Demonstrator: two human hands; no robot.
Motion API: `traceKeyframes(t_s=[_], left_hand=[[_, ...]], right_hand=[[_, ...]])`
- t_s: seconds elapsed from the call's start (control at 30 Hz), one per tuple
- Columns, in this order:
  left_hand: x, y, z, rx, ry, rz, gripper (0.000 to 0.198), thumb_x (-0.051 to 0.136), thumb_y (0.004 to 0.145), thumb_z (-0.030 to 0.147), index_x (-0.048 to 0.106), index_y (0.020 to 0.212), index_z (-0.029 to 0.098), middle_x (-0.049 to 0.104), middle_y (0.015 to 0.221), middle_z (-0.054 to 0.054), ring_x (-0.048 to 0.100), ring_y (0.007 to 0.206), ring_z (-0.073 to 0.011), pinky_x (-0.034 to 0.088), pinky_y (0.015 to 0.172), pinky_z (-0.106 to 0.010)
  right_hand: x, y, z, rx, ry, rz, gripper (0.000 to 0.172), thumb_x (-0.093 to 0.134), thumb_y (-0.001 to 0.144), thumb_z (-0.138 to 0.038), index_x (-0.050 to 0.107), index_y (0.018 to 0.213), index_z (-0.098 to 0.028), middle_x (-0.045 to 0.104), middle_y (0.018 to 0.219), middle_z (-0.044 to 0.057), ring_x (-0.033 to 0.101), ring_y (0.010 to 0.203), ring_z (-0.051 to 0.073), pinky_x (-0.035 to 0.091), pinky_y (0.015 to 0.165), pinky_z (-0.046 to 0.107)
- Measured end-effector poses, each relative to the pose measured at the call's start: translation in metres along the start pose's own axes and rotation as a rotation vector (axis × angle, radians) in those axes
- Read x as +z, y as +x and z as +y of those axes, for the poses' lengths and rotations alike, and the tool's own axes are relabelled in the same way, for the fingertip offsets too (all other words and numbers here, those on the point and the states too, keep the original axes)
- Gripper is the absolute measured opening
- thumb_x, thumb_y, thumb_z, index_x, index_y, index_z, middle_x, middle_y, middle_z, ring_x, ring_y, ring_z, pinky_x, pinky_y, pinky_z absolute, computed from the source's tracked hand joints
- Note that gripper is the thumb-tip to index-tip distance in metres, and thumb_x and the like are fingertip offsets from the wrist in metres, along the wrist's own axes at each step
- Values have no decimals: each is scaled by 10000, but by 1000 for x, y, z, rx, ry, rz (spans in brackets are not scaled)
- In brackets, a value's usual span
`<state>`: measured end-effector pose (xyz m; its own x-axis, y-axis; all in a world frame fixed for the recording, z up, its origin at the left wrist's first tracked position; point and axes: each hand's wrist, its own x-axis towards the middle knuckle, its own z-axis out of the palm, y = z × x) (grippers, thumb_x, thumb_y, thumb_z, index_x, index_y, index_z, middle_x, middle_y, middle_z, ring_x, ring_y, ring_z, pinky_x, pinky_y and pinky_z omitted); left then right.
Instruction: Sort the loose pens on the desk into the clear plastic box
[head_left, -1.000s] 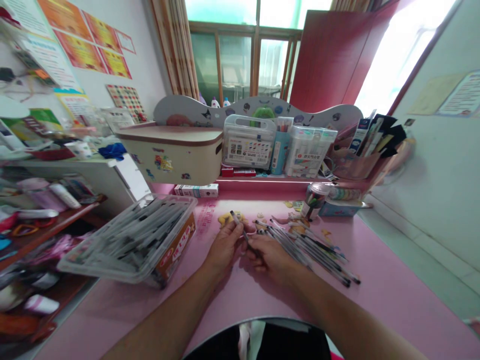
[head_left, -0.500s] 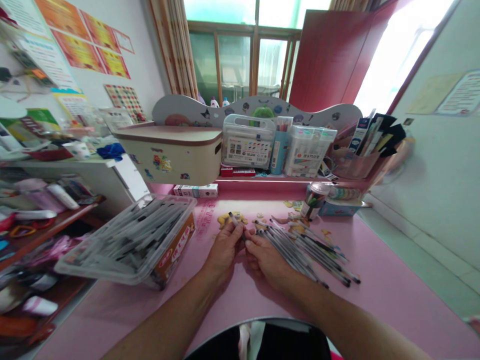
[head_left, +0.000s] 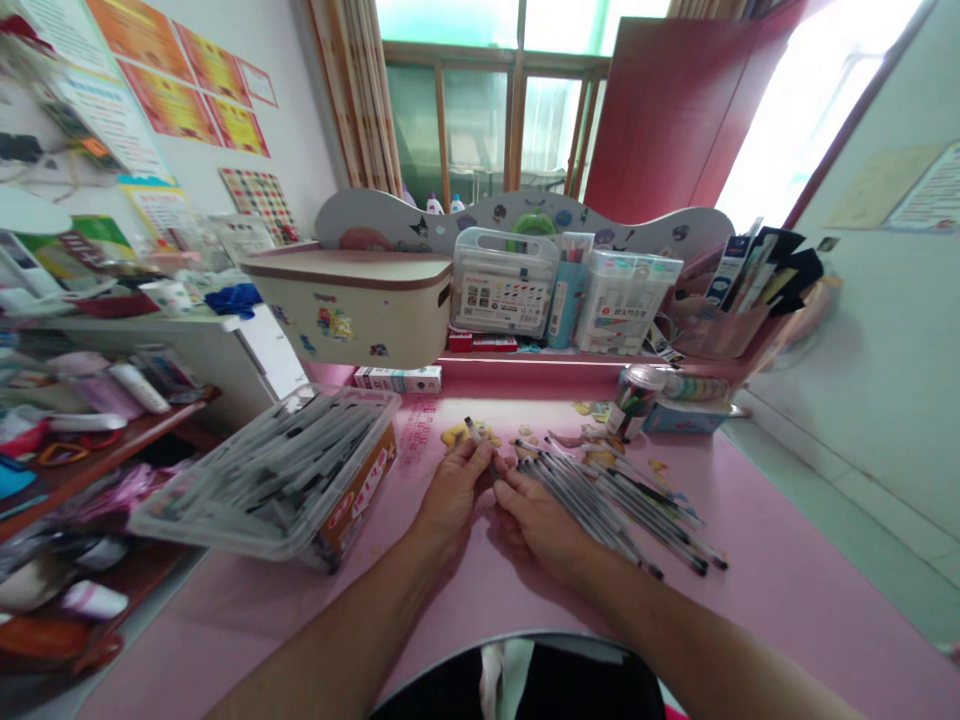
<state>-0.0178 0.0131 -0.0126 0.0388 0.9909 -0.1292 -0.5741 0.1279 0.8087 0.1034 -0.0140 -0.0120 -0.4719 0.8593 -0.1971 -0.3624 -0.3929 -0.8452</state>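
On the pink desk (head_left: pixel 465 600), seen from the head camera: bare surface along the near edge and out to the right rim by the wall. Hemmed at the left by a clear box (head_left: pixel 300 500) set askew at the desk's left edge, just beside a cluttered shelf (head_left: pixel 112 455). Closed off at the back by a raised ledge. Inside the clear box, a heap of grey and black pens, close to the rim. Along the ledge, a lidded cream bin (head_left: pixel 352 310), two marker cases (head_left: pixel 501 290) with coloured markers packed upright, and below the bin a small carton (head_left: pixel 397 378). Near the right end, a tilted cup (head_left: pixel 628 400), contents too small to tell. At mid-desk, left hand (head_left: pixel 450 490) pinched shut on a slim grey pen (head_left: pixel 474 433), dark end slanting up and away past the fingertips. Right hand (head_left: pixel 536 515) touching the left at the fingertips, fingers bent in narrow at the pen's lower end; actual grip there impossible to tell. Just right of that hand, loose pens (head_left: pixel 622 495) fanned flat on the desk, dark ends toward the right.
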Motion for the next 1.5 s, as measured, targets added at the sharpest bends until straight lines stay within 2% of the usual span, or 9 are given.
traceKeyframes(t_s=[0.17, 0.3, 0.5, 0.67, 0.8, 0.93, 1.03, 1.23, 1.5], left_hand=[[-9, 8, 14, 88, -13, 62, 340, 829, 676, 424, 653, 821, 172, 685, 769, -2, 652, 697, -128, 520, 615, -222], [-13, 10, 22, 35, 9, 35, 352, 835, 666, 409, 641, 824, 162, 643, 756, 12, 591, 615, -96, 490, 552, -207], [-14, 2, 20, -109, 109, -181, 406, 776, 739, 283, 568, 1078, 196, 576, 612, 50, 481, 484, -71, 394, 467, -166], [-21, -3, 23, -393, 127, -400, 267, 736, 759, 266, 503, 884, 223, 450, 483, 92, 294, 364, -44, 228, 363, -133], [-24, -3, 23, -462, 84, -479, 188, 705, 777, 251, 535, 844, 205, 420, 460, 88, 234, 343, -39, 164, 335, -136], [-18, -4, 23, -380, -16, -382, 129, 673, 768, 222, 604, 860, 164, 522, 539, 33, 403, 412, -59, 353, 415, -161], [-11, -8, 22, -257, 4, -313, 278, 690, 683, 148, 653, 959, 146, 592, 660, 2, 525, 532, -90, 475, 550, -220], [-4, -14, 14, -91, 278, -47, 278, 731, 774, 364, 685, 1007, 219, 579, 738, 15, 554, 604, -104, 461, 535, -209], [-5, -6, 13, 69, 269, 3, 247, 762, 743, 359, 728, 897, 169, 709, 871, -52, 606, 722, -127, 478, 659, -237]], right_hand=[[-5, -3, -2, -8, -17, -27, 394, 716, 772, -510, 528, 949, -212, 377, 499, -125, 209, 374, 38, 107, 376, 184], [-9, 1, -1, 28, 46, 34, 367, 687, 764, -520, 510, 794, -199, 422, 535, -93, 229, 383, 34, 117, 371, 181], [-13, 7, 3, 42, 125, 130, 270, 639, 770, -446, 543, 727, -197, 398, 505, -79, 360, 409, 85, 302, 371, 202], [-12, 8, -1, 115, 236, 182, 481, 609, 819, -620, 473, 629, -199, 305, 432, -104, 216, 354, 53, 190, 338, 180], [-9, 7, -5, 157, 222, 205, 526, 599, 873, -573, 419, 556, -193, 282, 404, -108, 169, 338, 34, 140, 336, 175], [-8, 8, -7, 168, 268, 249, 497, 548, 932, -502, 429, 565, -188, 286, 397, -106, 161, 337, 36, 118, 336, 167], [-8, 9, -7, 148, 314, 292, 491, 520, 950, -492, 434, 577, -185, 278, 402, -107, 167, 343, 35, 120, 342, 162], [-8, 9, -4, 101, 293, 314, 410, 596, 900, -461, 460, 633, -181, 323, 450, -104, 219, 367, 37, 171, 361, 158], [-13, 9, -3, 132, 211, 222, 337, 613, 842, -416, 454, 646, -193, 301, 442, -108, 218, 379, 44, 144, 373, 172]])
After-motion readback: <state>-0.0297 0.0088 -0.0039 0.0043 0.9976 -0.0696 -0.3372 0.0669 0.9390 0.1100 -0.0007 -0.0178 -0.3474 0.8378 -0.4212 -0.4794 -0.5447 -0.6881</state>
